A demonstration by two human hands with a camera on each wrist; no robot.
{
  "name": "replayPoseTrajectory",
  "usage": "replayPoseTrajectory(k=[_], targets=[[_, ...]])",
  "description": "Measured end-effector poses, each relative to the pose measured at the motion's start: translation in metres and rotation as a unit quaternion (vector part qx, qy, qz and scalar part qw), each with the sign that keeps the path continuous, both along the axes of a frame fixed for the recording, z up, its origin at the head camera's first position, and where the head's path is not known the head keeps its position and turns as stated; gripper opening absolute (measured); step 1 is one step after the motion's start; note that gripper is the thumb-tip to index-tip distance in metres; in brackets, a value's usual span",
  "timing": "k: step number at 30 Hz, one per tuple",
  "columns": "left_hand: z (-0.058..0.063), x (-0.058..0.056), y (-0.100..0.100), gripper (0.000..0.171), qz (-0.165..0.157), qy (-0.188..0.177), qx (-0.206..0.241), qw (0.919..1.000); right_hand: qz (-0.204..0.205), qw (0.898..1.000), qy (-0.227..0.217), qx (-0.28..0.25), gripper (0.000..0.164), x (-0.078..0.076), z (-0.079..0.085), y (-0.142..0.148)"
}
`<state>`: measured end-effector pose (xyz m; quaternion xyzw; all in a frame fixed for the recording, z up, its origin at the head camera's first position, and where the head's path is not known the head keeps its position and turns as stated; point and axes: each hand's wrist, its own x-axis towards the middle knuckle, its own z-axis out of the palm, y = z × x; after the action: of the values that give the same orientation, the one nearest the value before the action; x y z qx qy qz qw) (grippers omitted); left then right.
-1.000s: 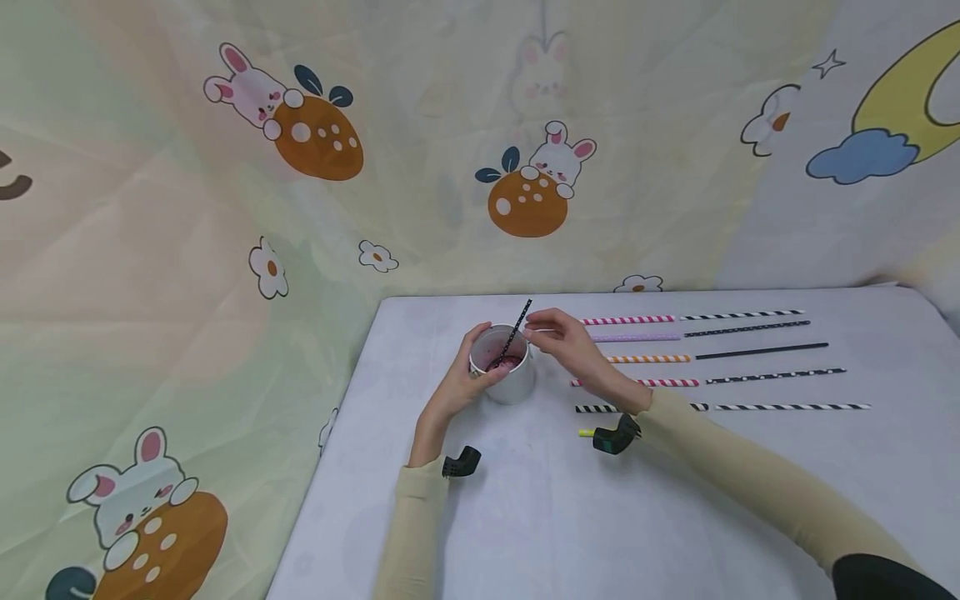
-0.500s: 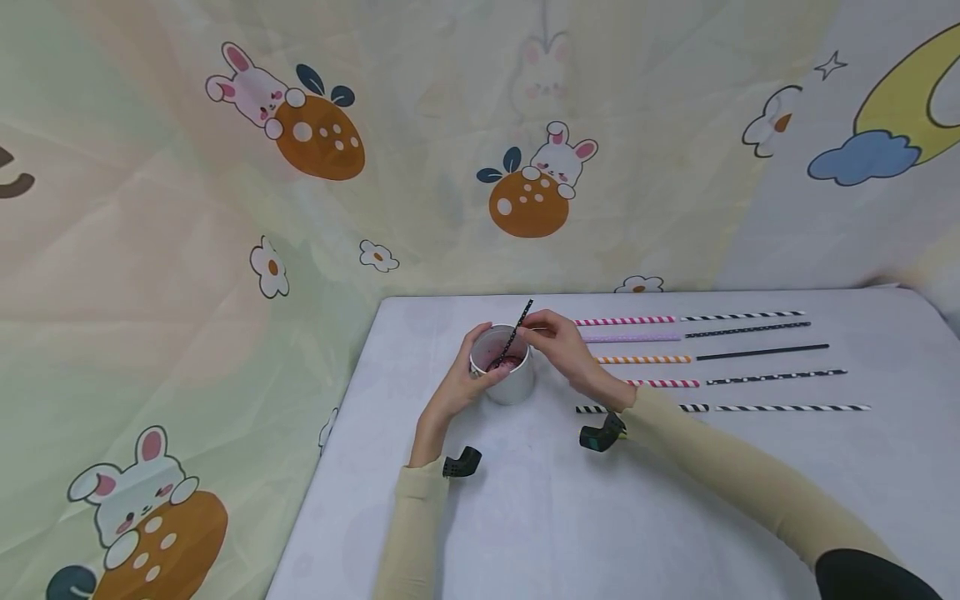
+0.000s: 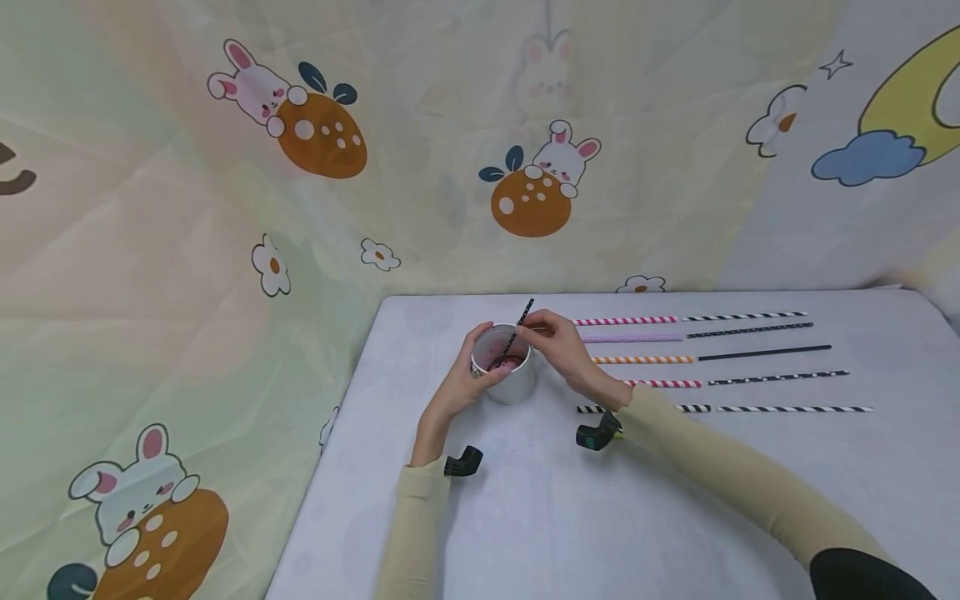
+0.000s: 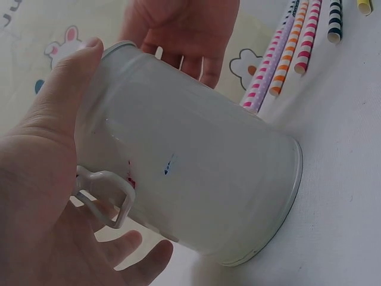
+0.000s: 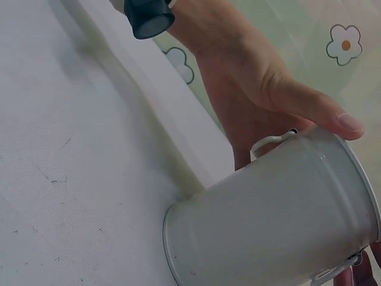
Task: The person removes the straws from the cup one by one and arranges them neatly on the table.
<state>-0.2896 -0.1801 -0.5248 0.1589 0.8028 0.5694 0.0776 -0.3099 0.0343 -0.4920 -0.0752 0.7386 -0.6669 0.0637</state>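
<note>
A white metal pail (image 3: 513, 390) with small side handles stands on the table. My left hand (image 3: 452, 387) grips it near the rim, thumb over the near edge. In the left wrist view the pail's wall (image 4: 196, 161) bears small red and blue marks. A black straw with white dots (image 3: 528, 309) leans inside the pail, its upper end above the rim. My right hand (image 3: 561, 348) pinches this straw near the rim between thumb and fingertips. The right wrist view shows the left hand (image 5: 250, 89) around the pail, while the straw is hidden there.
Right of the pail, paper straws lie in rows: pink-striped (image 3: 626, 321), lilac (image 3: 637, 338), orange-striped (image 3: 648, 360), red-striped (image 3: 667, 384) and black-striped (image 3: 693, 408). Several black-and-white straws (image 3: 776, 379) lie farther right. A yellow straw (image 4: 364, 7) lies nearby. A printed cloth backdrop (image 3: 420, 167) rises behind.
My right hand has moved slightly left, from beside the dotted straw to pinching it. My left hand and the pail have stayed in place.
</note>
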Motion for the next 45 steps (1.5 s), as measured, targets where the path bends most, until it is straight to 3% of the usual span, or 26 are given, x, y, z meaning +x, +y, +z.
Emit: replayPoseTrajectory(k=[4,8,11,25,27,35,45], targets=[[0.0,0.0,0.0,0.083,0.0,-0.001,0.001,1.0,0.003,1.0,0.001,0.007,0.032,0.01,0.019,0.0],[0.0,0.0,0.0,0.082,0.001,-0.004,-0.001,1.0,-0.003,1.0,0.012,0.008,0.031,0.01,0.016,-0.001],[0.0,0.0,0.0,0.082,0.001,-0.004,0.0,1.0,-0.01,1.0,0.015,0.001,0.03,0.001,0.001,-0.001],[0.0,-0.001,0.001,0.083,-0.003,-0.01,0.005,0.9999,-0.016,1.0,0.018,-0.017,0.033,0.001,0.008,0.006],[0.003,0.0,0.001,0.084,-0.005,-0.012,0.001,0.9999,-0.02,0.999,0.018,-0.026,0.033,0.001,0.012,0.008],[0.032,0.012,0.003,0.084,-0.028,-0.017,0.007,0.9994,-0.027,0.999,0.017,-0.043,0.033,0.003,0.023,0.014],[0.0,-0.002,0.0,0.084,-0.006,-0.008,0.008,0.9999,-0.02,0.998,0.014,-0.054,0.039,0.006,0.034,0.031]])
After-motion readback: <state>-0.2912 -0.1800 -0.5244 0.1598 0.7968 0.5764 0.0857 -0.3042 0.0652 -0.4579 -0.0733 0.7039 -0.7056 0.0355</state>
